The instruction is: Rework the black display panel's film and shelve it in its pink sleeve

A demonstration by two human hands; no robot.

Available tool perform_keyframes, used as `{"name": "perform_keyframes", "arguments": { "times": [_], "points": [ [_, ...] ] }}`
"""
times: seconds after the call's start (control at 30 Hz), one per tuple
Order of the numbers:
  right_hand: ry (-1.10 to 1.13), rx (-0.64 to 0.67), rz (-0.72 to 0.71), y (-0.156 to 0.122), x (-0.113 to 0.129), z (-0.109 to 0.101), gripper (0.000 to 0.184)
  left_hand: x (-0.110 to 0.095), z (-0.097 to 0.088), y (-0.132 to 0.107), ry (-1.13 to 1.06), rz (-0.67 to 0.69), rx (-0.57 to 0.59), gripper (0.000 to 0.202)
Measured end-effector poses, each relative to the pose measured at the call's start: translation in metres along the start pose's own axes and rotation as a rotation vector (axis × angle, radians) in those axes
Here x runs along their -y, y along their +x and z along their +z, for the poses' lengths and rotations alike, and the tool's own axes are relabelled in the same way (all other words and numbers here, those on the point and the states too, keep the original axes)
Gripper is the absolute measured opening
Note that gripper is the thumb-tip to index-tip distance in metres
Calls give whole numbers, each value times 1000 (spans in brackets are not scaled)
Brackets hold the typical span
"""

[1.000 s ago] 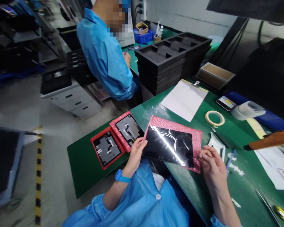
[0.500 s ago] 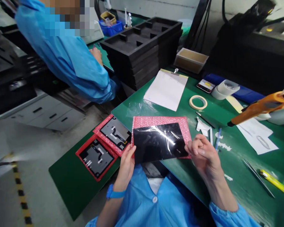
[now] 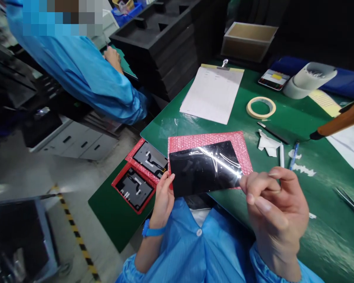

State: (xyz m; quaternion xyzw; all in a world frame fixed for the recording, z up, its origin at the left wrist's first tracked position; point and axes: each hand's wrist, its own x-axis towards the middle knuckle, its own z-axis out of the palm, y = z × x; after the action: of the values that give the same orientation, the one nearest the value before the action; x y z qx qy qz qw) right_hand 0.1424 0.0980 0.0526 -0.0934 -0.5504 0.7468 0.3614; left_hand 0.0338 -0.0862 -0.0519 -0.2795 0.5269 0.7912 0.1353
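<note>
A glossy black screen panel (image 3: 200,173) is tilted over a pink bubble-wrap sheet (image 3: 206,138) at the table's near edge. My left hand (image 3: 164,196) grips the panel's lower left edge between thumb and fingers. At its right end is my right hand (image 3: 277,216), raised closer to the camera, with the fingers curled and thumb against forefinger. What that pinch holds, if anything, I cannot make out. Bright streaks of light cross the panel's surface. To the left, two grey panels with black strips, a far one (image 3: 150,159) and a near one (image 3: 134,188), lie on pink wrap.
On the green table (image 3: 224,212) are a clipboard (image 3: 214,94), a tape roll (image 3: 261,108), a phone (image 3: 273,79) and white scraps (image 3: 268,143). An orange tool (image 3: 342,120) juts in from the right. A co-worker's blue sleeve (image 3: 106,86) is beside stacked black trays (image 3: 165,51).
The view has shifted, and objects on the right look nearer. My right hand has come up closer to the camera, fingers still curled. My left hand keeps its hold on the screen panel.
</note>
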Motion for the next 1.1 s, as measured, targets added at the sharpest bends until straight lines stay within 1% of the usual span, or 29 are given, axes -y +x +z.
{"name": "perform_keyframes", "arguments": {
  "times": [0.1,0.23,0.33,0.5,0.6,0.7,0.8,0.87,1.0,1.1],
  "points": [
    [-48,-29,-41,1,2,3,36,0,0,-1,-10,-5,-12,24],
    [-83,-47,-78,1,2,7,37,-2,-1,-4,-29,-10,-15,26],
    [-96,-50,-84,-1,2,8,36,-4,0,-7,-35,-14,-27,28],
    [-132,-48,-80,-3,1,8,35,-5,2,-9,-48,-29,-60,26],
    [-132,-44,-71,-3,-1,10,36,-3,1,-10,-55,-35,-58,25],
    [-125,-41,-52,-4,-3,11,37,-2,-1,-8,-60,-36,-34,24],
    [-131,-59,-41,-4,-7,9,31,-1,-3,-6,-62,-40,12,28],
    [-158,-100,-25,-2,-11,6,29,-1,-4,-6,-61,-43,49,31],
    [-206,-201,5,3,-14,0,31,-2,-6,-5,-52,-40,114,38],
    [-213,-222,2,5,-13,0,31,-3,-7,-5,-45,-37,139,40]
  ]
}}
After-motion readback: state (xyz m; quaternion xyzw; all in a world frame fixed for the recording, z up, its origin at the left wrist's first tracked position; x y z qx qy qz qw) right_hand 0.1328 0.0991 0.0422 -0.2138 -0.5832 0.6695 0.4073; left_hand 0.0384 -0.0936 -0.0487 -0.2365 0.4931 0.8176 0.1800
